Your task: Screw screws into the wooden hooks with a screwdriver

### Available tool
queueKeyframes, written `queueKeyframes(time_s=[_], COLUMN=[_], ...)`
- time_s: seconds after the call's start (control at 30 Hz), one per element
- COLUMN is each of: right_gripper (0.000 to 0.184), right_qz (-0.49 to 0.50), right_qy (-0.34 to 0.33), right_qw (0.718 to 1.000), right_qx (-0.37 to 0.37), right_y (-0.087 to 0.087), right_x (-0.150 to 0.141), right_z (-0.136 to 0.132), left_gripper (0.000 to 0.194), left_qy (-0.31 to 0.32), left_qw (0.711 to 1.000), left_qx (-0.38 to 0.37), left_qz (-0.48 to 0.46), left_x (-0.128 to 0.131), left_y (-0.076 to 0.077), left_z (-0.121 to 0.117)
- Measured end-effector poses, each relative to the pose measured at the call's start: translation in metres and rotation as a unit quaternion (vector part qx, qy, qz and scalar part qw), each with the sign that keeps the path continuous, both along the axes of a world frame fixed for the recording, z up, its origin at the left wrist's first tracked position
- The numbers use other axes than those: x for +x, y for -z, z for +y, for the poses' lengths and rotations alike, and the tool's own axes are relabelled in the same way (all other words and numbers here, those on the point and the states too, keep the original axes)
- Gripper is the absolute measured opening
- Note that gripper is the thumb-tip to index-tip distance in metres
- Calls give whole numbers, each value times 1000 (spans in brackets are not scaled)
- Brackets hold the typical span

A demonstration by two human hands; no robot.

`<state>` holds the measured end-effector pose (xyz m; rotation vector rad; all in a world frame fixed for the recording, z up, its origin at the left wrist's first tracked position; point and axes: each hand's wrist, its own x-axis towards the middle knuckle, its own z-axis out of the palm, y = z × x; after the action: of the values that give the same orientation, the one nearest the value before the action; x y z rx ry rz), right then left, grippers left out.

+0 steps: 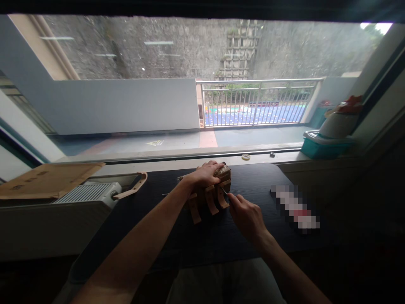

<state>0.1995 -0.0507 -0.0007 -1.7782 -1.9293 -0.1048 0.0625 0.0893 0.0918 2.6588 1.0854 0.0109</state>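
Observation:
My left hand [206, 174] lies over the top of a brown object with curved wooden pieces, holding it against the dark table. One curved wooden piece [211, 200] stands at its middle, another [194, 210] nearer my left forearm. A rough, brownish part [224, 171] shows beyond my left fingers. My right hand [247, 214] is closed around a thin-shafted metal tool [224, 191], its handle hidden in the fist. The tool's tip meets the rightmost curved wooden piece [222, 198]. Much of the object is covered by my left hand.
A dark table [253, 181] stands below a window. Left of it are a white radiator [88, 192], a cardboard sheet [47, 180] and a curved wooden strip [134, 188]. A tape roll [246, 157] lies on the sill near a teal box [325, 145]. A blurred-out item [295, 209] lies right.

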Motion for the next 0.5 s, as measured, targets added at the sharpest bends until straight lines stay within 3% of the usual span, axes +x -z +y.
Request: queueKeyframes(time_s=[0.1, 0.2, 0.27, 0.4, 0.5], right_gripper=[31, 31, 32, 36, 33], right_qz=[148, 286, 286, 168, 202], right_qy=[8, 4, 18, 74, 52], right_qw=[989, 958, 956, 978, 975], right_qx=[0, -32, -61, -95, -80], right_y=[5, 6, 3, -7, -12], right_x=[1, 3, 4, 5, 9], right_z=[5, 8, 8, 2, -5], left_gripper=[68, 67, 67, 67, 66], left_qy=[3, 0, -2, -6, -2], left_qw=[1000, 1000, 1000, 1000, 1000], left_qx=[-2, -2, -1, 4, 6], left_qz=[-2, -3, -4, -4, 1], left_x=[-1, 0, 0, 1, 1], left_y=[0, 2, 3, 6, 5], left_z=[0, 1, 3, 5, 5])
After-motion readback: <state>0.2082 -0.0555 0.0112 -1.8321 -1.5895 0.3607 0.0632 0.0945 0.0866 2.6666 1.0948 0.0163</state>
